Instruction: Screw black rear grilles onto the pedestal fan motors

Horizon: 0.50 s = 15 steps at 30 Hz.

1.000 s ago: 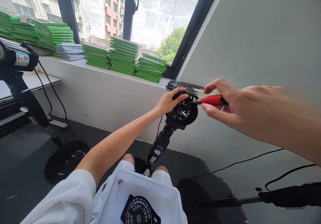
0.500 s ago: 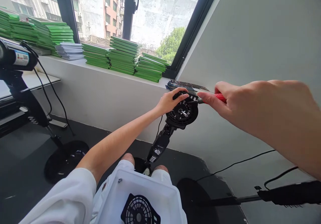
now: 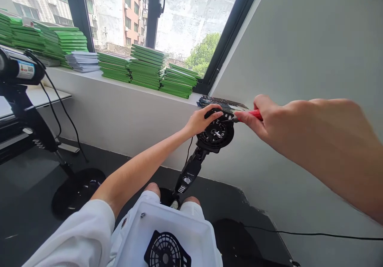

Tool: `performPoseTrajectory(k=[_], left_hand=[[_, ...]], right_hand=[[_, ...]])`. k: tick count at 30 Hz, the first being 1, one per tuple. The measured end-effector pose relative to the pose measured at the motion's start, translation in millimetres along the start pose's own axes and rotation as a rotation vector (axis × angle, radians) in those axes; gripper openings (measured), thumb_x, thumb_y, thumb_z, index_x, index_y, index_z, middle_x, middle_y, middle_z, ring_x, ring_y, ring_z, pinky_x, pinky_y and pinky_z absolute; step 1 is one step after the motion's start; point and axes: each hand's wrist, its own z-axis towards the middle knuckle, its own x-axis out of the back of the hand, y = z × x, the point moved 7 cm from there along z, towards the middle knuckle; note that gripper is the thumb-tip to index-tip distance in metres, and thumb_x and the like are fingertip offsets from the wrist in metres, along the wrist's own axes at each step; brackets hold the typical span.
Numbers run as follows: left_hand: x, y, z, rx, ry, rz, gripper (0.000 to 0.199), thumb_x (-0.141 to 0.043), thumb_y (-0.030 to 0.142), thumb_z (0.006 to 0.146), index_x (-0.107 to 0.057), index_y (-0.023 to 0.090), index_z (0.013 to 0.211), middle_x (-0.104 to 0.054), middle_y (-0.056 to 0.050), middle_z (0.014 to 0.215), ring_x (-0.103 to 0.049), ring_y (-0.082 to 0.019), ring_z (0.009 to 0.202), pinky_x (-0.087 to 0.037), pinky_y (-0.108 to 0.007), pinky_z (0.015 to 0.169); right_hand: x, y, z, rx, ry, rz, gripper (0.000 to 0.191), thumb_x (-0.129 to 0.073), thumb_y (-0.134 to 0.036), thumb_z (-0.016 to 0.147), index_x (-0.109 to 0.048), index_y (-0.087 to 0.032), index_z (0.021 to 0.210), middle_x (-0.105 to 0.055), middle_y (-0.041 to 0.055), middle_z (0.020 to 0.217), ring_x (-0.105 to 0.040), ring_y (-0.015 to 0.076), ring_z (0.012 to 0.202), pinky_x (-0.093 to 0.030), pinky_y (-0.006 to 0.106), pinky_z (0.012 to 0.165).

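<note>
My left hand (image 3: 201, 122) is closed over the upper left rim of a round black machine head (image 3: 223, 137), steadying it from the side. The head sits on a tilted black post (image 3: 191, 171) and shows an open face with pale parts in its middle. My right hand (image 3: 287, 119) grips a red-handled screwdriver (image 3: 256, 114). Its dark shaft points left at the upper part of the head, close to my left fingertips; whether the tip sits in a screw is too small to tell. Below, a white tray (image 3: 199, 229) on my lap holds a round black grille cover (image 3: 165, 255) and small metal pieces (image 3: 143, 215).
Stacks of green-edged booklets (image 3: 146, 67) line the windowsill, with dark flat sheets (image 3: 223, 101) at its right end. At left stands another black machine on a post (image 3: 32, 119), cables hanging. A black cable (image 3: 314, 233) runs along the right near a dark round base (image 3: 236, 241).
My right hand and the screwdriver have shifted slightly left, and the machine head a little too. At lower right, the black post has dropped out of view and the cable lies lower.
</note>
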Motion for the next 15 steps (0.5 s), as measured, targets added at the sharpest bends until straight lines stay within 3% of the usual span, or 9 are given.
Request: performPoseTrajectory(k=[2, 4, 6, 7, 9, 11, 13, 15], left_hand=[[-0.2, 0, 0, -0.001, -0.003, -0.001, 0.021, -0.061, 0.036, 0.103, -0.071, 0.027, 0.119, -0.077, -0.001, 0.118, -0.071, -0.023, 0.114, -0.051, -0.033, 0.106], [-0.8, 0, 0, -0.001, -0.011, 0.000, 0.021, -0.060, 0.036, 0.103, -0.071, 0.028, 0.119, -0.078, 0.000, 0.117, -0.072, -0.022, 0.113, -0.052, -0.032, 0.105], [-1.0, -2, 0, 0.003, -0.010, 0.005, 0.021, -0.060, 0.036, 0.103, -0.071, 0.029, 0.119, -0.078, 0.001, 0.117, -0.072, -0.022, 0.112, -0.051, -0.031, 0.105], [-0.9, -2, 0, 0.005, -0.006, 0.007, 0.021, -0.061, 0.036, 0.103, -0.071, 0.029, 0.120, -0.078, 0.001, 0.117, -0.072, -0.022, 0.113, -0.051, -0.031, 0.105], [-0.4, -2, 1, 0.001, 0.002, 0.005, 0.021, -0.061, 0.036, 0.103, -0.071, 0.028, 0.119, -0.078, 0.000, 0.118, -0.071, -0.022, 0.114, -0.051, -0.031, 0.105], [-0.3, -2, 1, -0.011, 0.000, -0.002, 0.021, -0.061, 0.036, 0.103, -0.071, 0.027, 0.119, -0.077, 0.000, 0.117, -0.071, -0.022, 0.114, -0.051, -0.030, 0.105], [-0.4, -1, 1, -0.018, -0.007, -0.002, 0.021, -0.060, 0.036, 0.103, -0.071, 0.027, 0.119, -0.077, 0.000, 0.117, -0.071, -0.021, 0.113, -0.051, -0.030, 0.104], [-0.3, -1, 1, -0.013, -0.006, 0.005, 0.021, -0.060, 0.036, 0.103, -0.070, 0.027, 0.119, -0.077, 0.000, 0.116, -0.071, -0.021, 0.112, -0.051, -0.029, 0.104]], right_hand=[[-3, 5, 0, -0.042, -0.025, 0.038, 0.045, -0.039, -0.056, 0.110, -0.060, -0.022, 0.090, -0.049, 0.0022, 0.055, -0.050, 0.0219, 0.053, -0.031, 0.030, 0.052], [-8, 1, 1, 0.023, -0.080, 0.170, 0.036, -0.051, -0.056, 0.105, -0.061, -0.022, 0.109, -0.054, -0.0002, 0.058, -0.053, 0.0217, 0.054, -0.033, 0.030, 0.053], [-8, -2, 1, 0.071, -0.083, 0.200, 0.040, -0.055, -0.054, 0.104, -0.055, -0.021, 0.127, -0.057, -0.0017, 0.060, -0.053, 0.0214, 0.053, -0.032, 0.030, 0.052], [-7, 0, 2, 0.056, -0.059, 0.158, 0.039, -0.051, -0.053, 0.106, -0.056, -0.019, 0.125, -0.056, -0.0007, 0.059, -0.053, 0.0215, 0.053, -0.032, 0.030, 0.052], [-3, 6, 2, -0.031, 0.009, 0.048, 0.045, -0.038, -0.056, 0.112, -0.061, -0.019, 0.103, -0.052, 0.0027, 0.057, -0.052, 0.0221, 0.053, -0.030, 0.031, 0.052], [-4, 10, 3, -0.079, 0.030, 0.066, 0.048, -0.036, -0.058, 0.112, -0.060, -0.020, 0.095, -0.054, 0.0040, 0.058, -0.054, 0.0229, 0.055, -0.031, 0.031, 0.053], [-11, 5, 4, -0.015, -0.015, 0.194, 0.035, -0.049, -0.056, 0.107, -0.058, -0.022, 0.113, -0.061, 0.0021, 0.064, -0.057, 0.0231, 0.058, -0.033, 0.031, 0.054], [-14, -1, 4, 0.051, -0.034, 0.229, 0.039, -0.053, -0.051, 0.104, -0.049, -0.022, 0.130, -0.064, -0.0001, 0.067, -0.058, 0.0230, 0.057, -0.032, 0.031, 0.053]])
